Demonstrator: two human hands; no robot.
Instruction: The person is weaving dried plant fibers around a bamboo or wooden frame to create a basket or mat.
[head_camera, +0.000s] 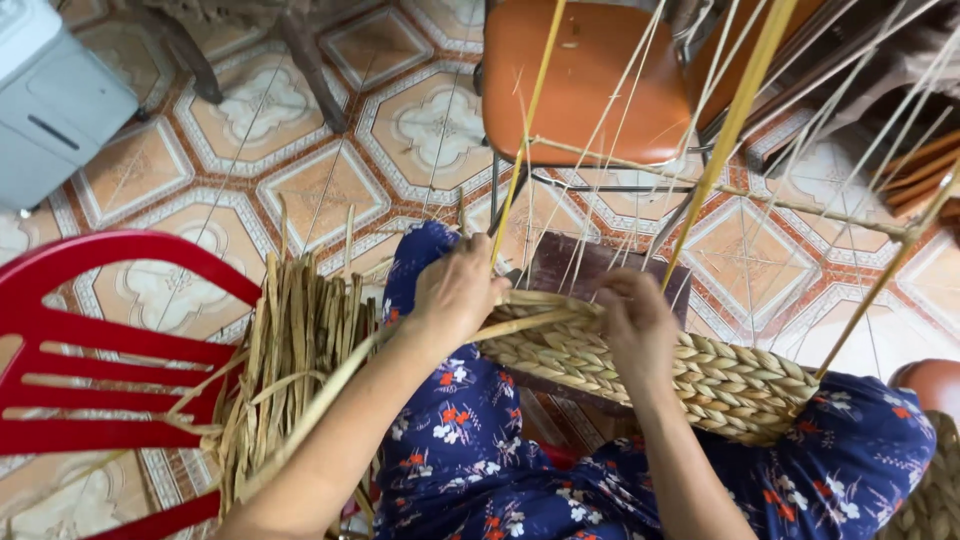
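Observation:
A half-woven basket (720, 385) of braided straw-coloured fibre rests on my lap, with many thin upright stakes (735, 120) rising from its rim. My left hand (455, 295) is closed around a flat fibre strand (330, 395) at the basket's left end. My right hand (635, 330) presses on the woven rim, its fingers curled over the braid among the stakes. The fingertips of both hands are hidden behind the hands.
A bundle of dried fibre strips (290, 350) lies over a red plastic chair (90, 350) at my left. An orange-seated metal chair (590, 80) stands ahead on the patterned tile floor (300, 190). A white appliance (50, 100) sits far left.

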